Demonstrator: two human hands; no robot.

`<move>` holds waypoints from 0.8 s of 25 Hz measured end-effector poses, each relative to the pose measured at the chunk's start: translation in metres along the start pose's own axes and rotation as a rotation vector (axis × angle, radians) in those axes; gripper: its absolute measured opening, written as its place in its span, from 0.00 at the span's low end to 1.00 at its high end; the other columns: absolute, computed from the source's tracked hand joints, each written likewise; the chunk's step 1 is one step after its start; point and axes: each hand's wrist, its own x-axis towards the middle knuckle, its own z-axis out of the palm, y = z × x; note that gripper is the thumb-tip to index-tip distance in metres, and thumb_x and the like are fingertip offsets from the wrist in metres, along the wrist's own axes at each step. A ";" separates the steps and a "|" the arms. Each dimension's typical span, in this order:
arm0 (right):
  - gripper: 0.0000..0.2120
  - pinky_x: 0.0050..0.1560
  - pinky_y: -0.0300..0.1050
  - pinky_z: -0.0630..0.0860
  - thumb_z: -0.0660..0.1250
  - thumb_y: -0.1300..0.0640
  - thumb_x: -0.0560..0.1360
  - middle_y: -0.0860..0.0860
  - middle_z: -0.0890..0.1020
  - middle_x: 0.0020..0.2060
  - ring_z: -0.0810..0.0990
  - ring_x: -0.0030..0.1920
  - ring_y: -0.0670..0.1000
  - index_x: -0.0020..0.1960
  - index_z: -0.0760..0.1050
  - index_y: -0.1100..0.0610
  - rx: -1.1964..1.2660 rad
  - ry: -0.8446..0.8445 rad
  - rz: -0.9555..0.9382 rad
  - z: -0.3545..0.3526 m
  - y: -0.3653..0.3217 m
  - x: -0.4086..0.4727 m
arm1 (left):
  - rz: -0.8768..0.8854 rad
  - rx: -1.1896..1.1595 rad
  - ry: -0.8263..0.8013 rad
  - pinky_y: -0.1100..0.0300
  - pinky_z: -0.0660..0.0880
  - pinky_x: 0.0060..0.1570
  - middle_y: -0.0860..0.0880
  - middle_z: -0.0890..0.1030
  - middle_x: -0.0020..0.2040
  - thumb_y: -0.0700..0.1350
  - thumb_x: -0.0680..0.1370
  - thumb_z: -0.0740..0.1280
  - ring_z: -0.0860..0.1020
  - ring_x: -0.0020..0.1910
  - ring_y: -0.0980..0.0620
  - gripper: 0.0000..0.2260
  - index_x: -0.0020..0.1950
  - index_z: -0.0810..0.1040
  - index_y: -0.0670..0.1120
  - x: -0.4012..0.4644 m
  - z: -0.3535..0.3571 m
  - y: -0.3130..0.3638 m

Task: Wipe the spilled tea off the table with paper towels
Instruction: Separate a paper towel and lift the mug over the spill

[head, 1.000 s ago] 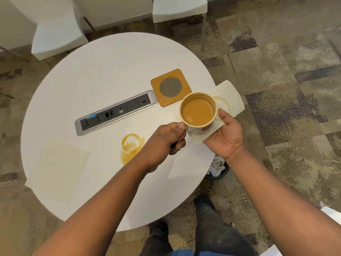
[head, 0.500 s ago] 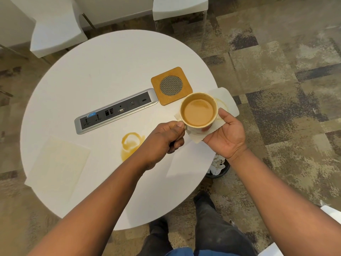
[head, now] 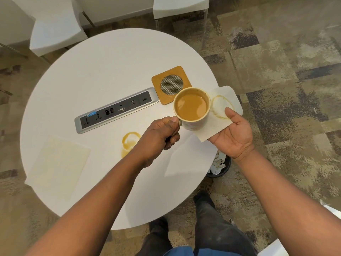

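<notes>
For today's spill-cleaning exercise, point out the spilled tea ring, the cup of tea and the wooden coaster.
spilled tea ring [head: 129,143], head view, on the pooled stain
cup of tea [head: 191,108], head view, on the tea surface
wooden coaster [head: 158,84], head view, on its wooden left corner

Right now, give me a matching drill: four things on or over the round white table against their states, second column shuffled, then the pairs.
Things:
1. cream ceramic mug of milky tea
2. white paper towel with a brown ring stain
3. square wooden coaster with a mesh centre
4. ring-shaped tea spill

States:
A. still wet on the table
B. lying bare on the table
C. held by its handle in the left hand
D. held in the right hand

Pairs: 1-C, 2-D, 3-B, 4-A
</notes>
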 end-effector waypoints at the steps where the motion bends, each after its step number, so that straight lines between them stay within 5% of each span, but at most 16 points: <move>1: 0.23 0.67 0.68 0.69 0.55 0.50 0.82 0.61 0.74 0.70 0.72 0.70 0.63 0.70 0.73 0.62 -0.007 0.001 0.004 -0.001 0.000 -0.001 | 0.003 0.002 0.005 0.63 0.62 0.31 0.51 0.69 0.30 0.54 0.82 0.59 0.62 0.31 0.52 0.18 0.31 0.68 0.54 0.001 -0.001 0.000; 13: 0.19 0.62 0.62 0.76 0.60 0.57 0.79 0.60 0.78 0.66 0.77 0.66 0.61 0.66 0.77 0.62 -0.234 0.197 0.018 -0.024 0.001 -0.009 | -0.001 -0.008 0.088 0.63 0.63 0.31 0.52 0.70 0.30 0.56 0.81 0.59 0.62 0.31 0.52 0.18 0.31 0.70 0.55 0.006 -0.008 -0.008; 16: 0.15 0.63 0.60 0.76 0.62 0.64 0.78 0.59 0.83 0.60 0.80 0.61 0.60 0.64 0.77 0.63 -0.501 0.381 -0.037 -0.037 -0.007 -0.003 | -0.008 -0.013 0.111 0.62 0.62 0.31 0.52 0.71 0.29 0.57 0.81 0.60 0.62 0.31 0.52 0.18 0.31 0.71 0.55 0.008 -0.011 -0.014; 20: 0.12 0.59 0.57 0.78 0.63 0.67 0.77 0.53 0.83 0.56 0.81 0.53 0.54 0.54 0.76 0.51 -1.047 0.603 -0.103 -0.049 -0.011 0.003 | -0.020 -0.023 0.137 0.62 0.63 0.31 0.52 0.71 0.29 0.57 0.81 0.60 0.63 0.31 0.52 0.18 0.32 0.72 0.55 0.009 -0.015 -0.021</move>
